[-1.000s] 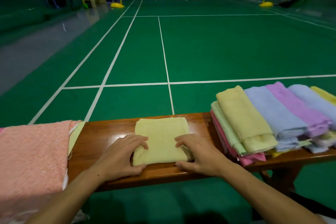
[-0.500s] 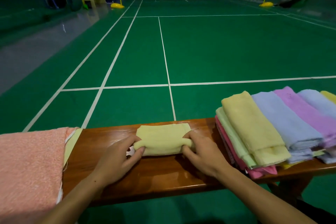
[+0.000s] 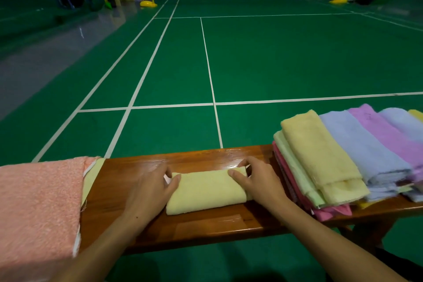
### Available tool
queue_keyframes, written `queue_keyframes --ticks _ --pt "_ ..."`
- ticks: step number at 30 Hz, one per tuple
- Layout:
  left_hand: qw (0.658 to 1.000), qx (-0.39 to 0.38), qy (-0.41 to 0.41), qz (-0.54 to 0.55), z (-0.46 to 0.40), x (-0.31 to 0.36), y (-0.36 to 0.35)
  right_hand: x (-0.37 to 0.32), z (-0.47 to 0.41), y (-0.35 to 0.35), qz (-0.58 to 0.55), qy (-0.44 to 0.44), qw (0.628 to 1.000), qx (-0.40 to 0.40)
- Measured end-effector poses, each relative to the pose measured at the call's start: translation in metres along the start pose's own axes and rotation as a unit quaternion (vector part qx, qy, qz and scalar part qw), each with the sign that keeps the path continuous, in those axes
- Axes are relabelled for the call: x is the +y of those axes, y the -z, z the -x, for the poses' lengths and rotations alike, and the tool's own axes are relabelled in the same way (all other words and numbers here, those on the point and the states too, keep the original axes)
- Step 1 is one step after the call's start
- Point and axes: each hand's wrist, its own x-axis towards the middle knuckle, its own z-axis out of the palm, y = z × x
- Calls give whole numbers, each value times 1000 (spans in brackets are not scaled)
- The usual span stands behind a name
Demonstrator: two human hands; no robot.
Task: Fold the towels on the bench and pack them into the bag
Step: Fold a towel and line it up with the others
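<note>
A pale yellow towel [image 3: 206, 192] lies folded into a narrow strip on the wooden bench [image 3: 206, 226]. My left hand [image 3: 148, 192] grips its left end, thumb on top and fingers curled round the far edge. My right hand [image 3: 256, 181] grips the right end the same way. On the bench to the right sits a pile of towels [image 3: 343, 158] in yellow, blue, purple, green and pink. No bag is in view.
A pink towel [image 3: 39, 208] over a pale yellow one covers the bench's left end. Beyond the bench stretches a green court floor [image 3: 274, 64] with white lines. Yellow net posts and a blue frame stand far back.
Both hands brought the towel's near half up and over towards the far edge, so the flat square became a narrow strip. The hands now hold its two ends.
</note>
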Motion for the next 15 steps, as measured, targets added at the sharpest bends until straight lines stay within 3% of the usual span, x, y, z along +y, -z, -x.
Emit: queue_keyframes --ticks 3,5,7,9,12,15 --pt "994 73 -64 -51 1 1 3 -4 0 1 132 12 990 54" --pt "988 76 -127 -40 3 5 2 -10 1 1 180 80 975 100" --pt "984 9 -177 -35 8 11 -4 -17 2 -5 167 187 966 59" --pt "975 -66 -198 -74 13 14 -12 -19 8 -16 164 260 951 -38" --pt "973 -114 -165 -112 13 7 -16 -15 13 -26 207 258 936 -121" --pt "987 -35 -63 -142 5 0 -3 -17 16 -22 225 235 942 -77"
